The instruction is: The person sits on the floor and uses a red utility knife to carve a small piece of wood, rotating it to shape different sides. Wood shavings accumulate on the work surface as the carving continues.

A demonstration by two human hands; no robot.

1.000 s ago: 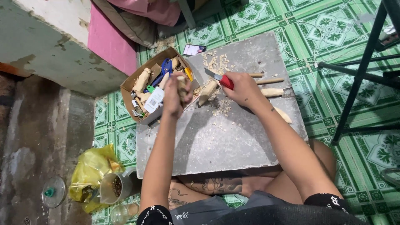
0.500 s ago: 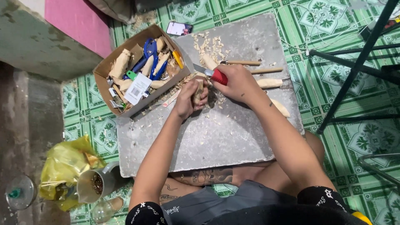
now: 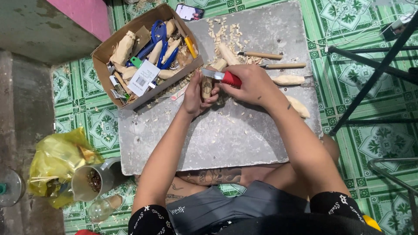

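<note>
Over a grey slab (image 3: pixel 244 135): left hand (image 3: pixel 197 93) clamped around wooden piece (image 3: pixel 207 88); right hand (image 3: pixel 250 85) fingers closed on red-handled knife (image 3: pixel 223 76).

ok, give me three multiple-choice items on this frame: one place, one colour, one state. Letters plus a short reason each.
1. Where does the open cardboard box of wood blanks and tools sit?
A. on the far-left corner of the grey stone slab
B. on the person's lap
C. under the black metal stand

2. What colour is the handle of the knife in the right hand?
A. blue
B. red
C. yellow

3. What is the left hand doing?
A. resting flat on the slab
B. reaching into the box
C. gripping a small pale wood piece

Answers:
1 A, the box overlaps the slab's far-left corner.
2 B, red shows between the fingers beside the steel blade.
3 C, the fingers wrap the wood, with the blade just above it.
</note>
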